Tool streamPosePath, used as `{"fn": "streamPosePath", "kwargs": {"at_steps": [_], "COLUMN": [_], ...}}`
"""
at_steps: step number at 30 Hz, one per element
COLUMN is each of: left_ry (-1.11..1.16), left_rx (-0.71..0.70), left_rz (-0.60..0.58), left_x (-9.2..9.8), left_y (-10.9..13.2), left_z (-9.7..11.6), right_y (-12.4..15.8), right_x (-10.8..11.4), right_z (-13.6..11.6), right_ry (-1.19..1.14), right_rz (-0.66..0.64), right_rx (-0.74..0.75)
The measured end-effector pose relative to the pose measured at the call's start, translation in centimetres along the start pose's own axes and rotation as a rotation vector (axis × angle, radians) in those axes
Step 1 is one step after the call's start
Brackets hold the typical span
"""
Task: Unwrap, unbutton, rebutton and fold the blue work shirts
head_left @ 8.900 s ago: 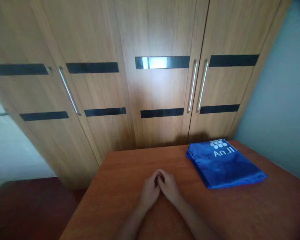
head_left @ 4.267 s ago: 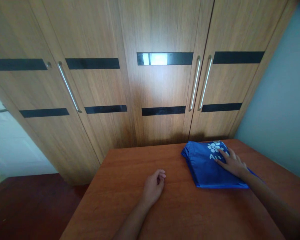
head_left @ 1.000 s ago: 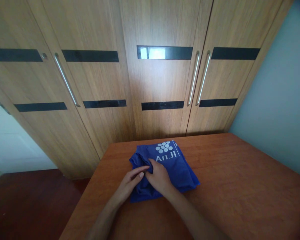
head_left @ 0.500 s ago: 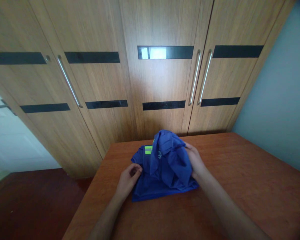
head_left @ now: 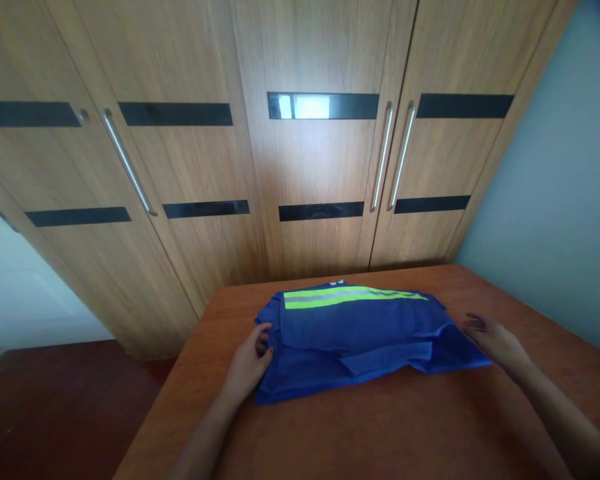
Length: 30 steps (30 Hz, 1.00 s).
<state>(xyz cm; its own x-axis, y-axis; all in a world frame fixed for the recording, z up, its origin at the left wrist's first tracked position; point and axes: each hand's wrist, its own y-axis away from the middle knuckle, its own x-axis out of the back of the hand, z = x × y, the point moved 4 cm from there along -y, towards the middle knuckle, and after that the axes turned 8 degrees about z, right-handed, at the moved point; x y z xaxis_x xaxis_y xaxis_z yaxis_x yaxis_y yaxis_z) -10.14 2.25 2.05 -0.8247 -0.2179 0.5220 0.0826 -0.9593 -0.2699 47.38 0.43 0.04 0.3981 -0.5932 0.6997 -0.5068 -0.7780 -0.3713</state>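
A blue work garment (head_left: 360, 327) lies spread across the table, with a yellow-green and silver reflective stripe (head_left: 340, 295) along its far part. Its near edge is uneven, with a raised fold in the middle. At its left edge, my left hand (head_left: 250, 363) touches the cloth, fingers curved and thumb apart from them. My right hand (head_left: 497, 340) is just beyond the garment's right end, its fingers stretched out with no cloth seen between them.
The reddish-brown wooden table (head_left: 380, 427) stands before a wooden wardrobe (head_left: 320, 247) with metal handles (head_left: 383, 157) and dark strips. A pale wall (head_left: 555, 220) rises on the right. At the left are a white door (head_left: 25, 287) and dark red floor (head_left: 70, 400).
The bunched right part of the garment has been unfolded to the right and lies flat, showing the long reflective stripe. My right hand has let go and moved right; the left stays by the left edge.
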Motion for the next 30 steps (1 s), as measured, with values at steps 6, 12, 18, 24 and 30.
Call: {"fn": "streamPosePath", "kwargs": {"at_steps": [6,12,18,24,30], "left_ry": [0.006,-0.127,0.071,0.356,0.327], "left_rx": [0.024,-0.083,0.025,0.192,0.315], "left_rz": [-0.056,-0.097,-0.042,-0.028,-0.027], "left_x": [0.2,0.5,1.4,4.2,8.0], "left_y": [0.4,1.1,0.4,0.7,2.8], "left_z": [0.9,3.4,4.3,6.8,6.8], "right_y": [5.1,9.6,7.8,5.6,4.2], "right_x": [-0.9,-3.7,-2.9,1.8,5.2], "right_z": [-7.9,-12.7,-13.2,-16.7,-19.6], "right_ry": [0.079,0.162,0.094,-0.147,-0.283], "right_rz": [-0.138,-0.394,-0.335,-0.125,-0.031], "right_rx": [0.598,0.800,0.708,0.572,0.444]}}
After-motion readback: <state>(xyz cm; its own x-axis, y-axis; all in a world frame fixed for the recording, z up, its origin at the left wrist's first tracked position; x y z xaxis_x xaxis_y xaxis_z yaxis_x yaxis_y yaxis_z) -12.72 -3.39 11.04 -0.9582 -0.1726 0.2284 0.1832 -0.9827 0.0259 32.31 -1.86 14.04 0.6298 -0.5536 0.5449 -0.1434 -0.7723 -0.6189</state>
